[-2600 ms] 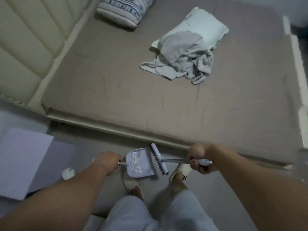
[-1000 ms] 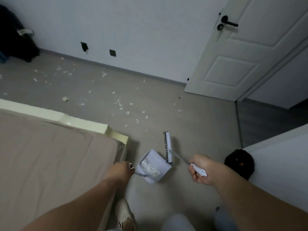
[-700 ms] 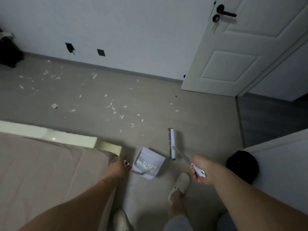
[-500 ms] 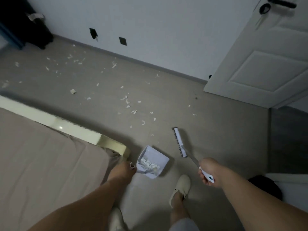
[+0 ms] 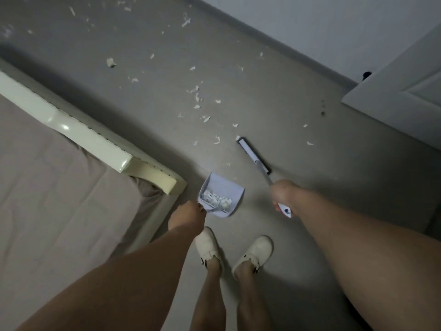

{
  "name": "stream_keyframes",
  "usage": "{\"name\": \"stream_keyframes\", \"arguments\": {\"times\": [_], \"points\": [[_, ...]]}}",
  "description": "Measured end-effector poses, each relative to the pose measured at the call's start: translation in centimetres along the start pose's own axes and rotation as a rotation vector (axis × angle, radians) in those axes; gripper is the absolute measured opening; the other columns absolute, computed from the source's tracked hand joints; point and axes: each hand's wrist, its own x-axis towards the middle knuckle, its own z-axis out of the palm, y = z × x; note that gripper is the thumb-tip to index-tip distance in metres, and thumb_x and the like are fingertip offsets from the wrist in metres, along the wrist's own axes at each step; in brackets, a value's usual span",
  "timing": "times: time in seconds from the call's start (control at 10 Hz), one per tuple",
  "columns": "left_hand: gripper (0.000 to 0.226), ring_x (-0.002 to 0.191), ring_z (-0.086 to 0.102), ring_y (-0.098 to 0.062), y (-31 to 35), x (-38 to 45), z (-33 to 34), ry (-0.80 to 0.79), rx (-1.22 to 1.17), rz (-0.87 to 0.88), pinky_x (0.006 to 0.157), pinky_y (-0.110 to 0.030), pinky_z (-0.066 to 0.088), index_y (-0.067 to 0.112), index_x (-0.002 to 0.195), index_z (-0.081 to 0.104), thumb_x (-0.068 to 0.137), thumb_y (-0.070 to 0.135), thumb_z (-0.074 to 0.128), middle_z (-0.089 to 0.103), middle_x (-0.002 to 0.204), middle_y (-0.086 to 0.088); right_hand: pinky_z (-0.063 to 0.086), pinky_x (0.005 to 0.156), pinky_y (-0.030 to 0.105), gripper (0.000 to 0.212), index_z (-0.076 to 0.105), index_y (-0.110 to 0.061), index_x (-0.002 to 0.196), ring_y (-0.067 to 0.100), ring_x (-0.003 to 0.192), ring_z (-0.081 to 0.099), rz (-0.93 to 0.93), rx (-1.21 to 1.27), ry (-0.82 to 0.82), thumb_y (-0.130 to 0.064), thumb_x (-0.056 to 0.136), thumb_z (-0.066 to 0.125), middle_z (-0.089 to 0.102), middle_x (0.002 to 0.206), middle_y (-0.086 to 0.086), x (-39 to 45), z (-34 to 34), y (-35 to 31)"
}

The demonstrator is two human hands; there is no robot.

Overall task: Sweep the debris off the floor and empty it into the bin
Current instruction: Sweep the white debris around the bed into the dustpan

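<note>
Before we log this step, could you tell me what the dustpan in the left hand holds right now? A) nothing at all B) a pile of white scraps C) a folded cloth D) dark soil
B: the dustpan, held by the left hand, has a heap of white scraps lying near its back edge.

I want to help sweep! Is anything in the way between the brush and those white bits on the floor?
No. The brush in the right hand has only bare floor between it and the nearest white bits. The bed corner sits off to the left.
</note>
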Motion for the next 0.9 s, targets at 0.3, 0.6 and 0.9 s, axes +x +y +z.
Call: {"name": "stream_keyframes", "arguments": {"times": [0.3,0.6,0.9], "points": [[0.013,0.094,0.065,-0.029,1.0,-0.3,0.4,-0.041,0.017,0.005,0.071,-0.030,0.043,0.025,0.094,0.057,0.097,0.034,0.047,0.069,0.100,-0.004,0.048,0.043,0.020,0.032,0.042,-0.021,0.067,0.008,0.036,0.049,0.036,-0.182,-0.045,-0.011,0.098,0.046,0.054,0.041,-0.008,-3.9,2.3,-1.0],[0.020,0.102,0.066,-0.033,0.3,1.7,-1.1,0.043,0.039,0.012,0.076,-0.033,0.046,0.021,0.093,0.061,0.098,0.031,0.045,0.071,0.106,-0.008,0.056,0.072,0.029,0.033,0.061,0.003,0.120,0.032,0.094,0.069,-0.068,-0.130,0.198,-0.007,0.094,0.045,0.068,0.105,0.022,-1.5,-0.6,-7.6],[0.024,0.090,0.069,-0.035,-1.5,5.7,-2.7,0.082,0.008,0.041,0.067,-0.031,0.043,0.015,0.090,0.068,0.095,0.030,0.049,0.072,0.096,-0.012,0.052,0.078,0.029,0.035,0.059,0.000,0.122,0.032,0.094,0.064,-0.104,-0.582,0.127,-0.010,0.092,0.044,0.065,0.118,0.018,3.6,2.8,-10.6]]}}
